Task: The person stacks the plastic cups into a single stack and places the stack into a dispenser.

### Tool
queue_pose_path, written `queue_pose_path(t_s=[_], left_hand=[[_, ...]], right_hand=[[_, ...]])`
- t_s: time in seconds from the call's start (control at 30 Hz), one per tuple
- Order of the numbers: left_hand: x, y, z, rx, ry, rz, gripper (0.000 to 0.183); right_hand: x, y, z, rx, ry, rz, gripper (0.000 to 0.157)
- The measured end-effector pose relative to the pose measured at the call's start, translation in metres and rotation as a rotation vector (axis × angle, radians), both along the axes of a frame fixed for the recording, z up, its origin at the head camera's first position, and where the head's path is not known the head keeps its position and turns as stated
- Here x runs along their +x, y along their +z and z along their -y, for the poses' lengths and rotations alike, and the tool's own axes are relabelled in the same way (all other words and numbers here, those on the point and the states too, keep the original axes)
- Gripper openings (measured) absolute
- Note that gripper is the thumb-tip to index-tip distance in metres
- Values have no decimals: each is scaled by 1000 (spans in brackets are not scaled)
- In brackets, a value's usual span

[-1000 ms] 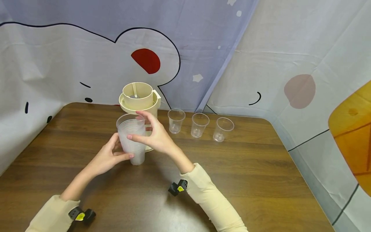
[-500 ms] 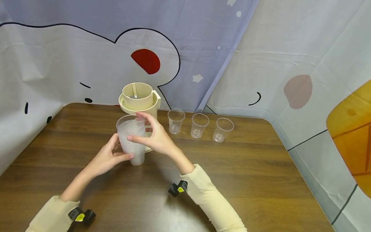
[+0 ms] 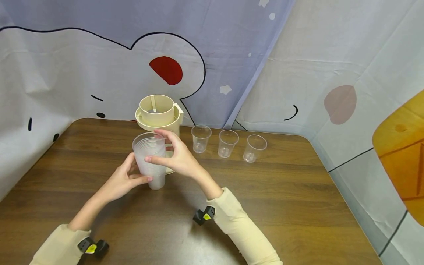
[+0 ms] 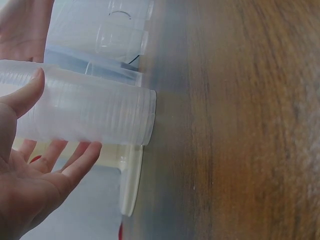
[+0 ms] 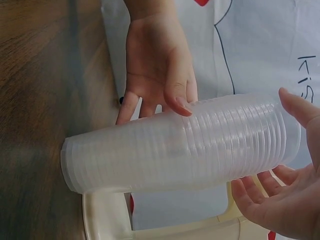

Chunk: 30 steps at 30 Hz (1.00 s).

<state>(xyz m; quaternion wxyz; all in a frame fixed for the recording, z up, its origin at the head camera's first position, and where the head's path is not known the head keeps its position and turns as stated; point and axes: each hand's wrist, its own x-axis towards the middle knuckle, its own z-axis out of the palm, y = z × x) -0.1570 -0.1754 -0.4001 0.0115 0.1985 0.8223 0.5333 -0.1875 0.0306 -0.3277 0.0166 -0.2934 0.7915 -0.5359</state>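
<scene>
Cup stack (image 3: 154, 170): clear, ribbed plastic cups nested together, mouths up, near side of the cream device; base down at the counter (image 3: 281, 206), actual contact hard to tell.
Left hand (image 3: 122, 178): low on the stack, from its left; grip closed about it, thumb on the near side, fingers round the far side.
Right hand (image 3: 175, 154): higher up, from the right; grip also on the stack, thumb across the near wall, fingers round behind, close to the rim.
Cream device (image 3: 156, 119): just behind the stack, partly hidden by stack and right hand; round open top, wider collar below it, foot on the counter.
Loose cups: three, clear, upright in a row to the right of the device, apart from one another; left one (image 3: 201, 138), middle one (image 3: 228, 143), right one (image 3: 254, 148).
Sleeves: cream, both arms; small black camera (image 3: 203, 214) at the right cuff, another at the left.
Backdrop (image 3: 232, 55): printed cloth behind the counter, pale with bluish areas, red patch, black lines.
</scene>
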Motion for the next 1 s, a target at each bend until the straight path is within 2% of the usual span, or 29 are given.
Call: queue_pose_path(t_s=[1.0], left_hand=[[0, 1, 1, -6, -16, -23, 76]], right_hand=[[-3, -4, 1, 49, 11, -57, 69]])
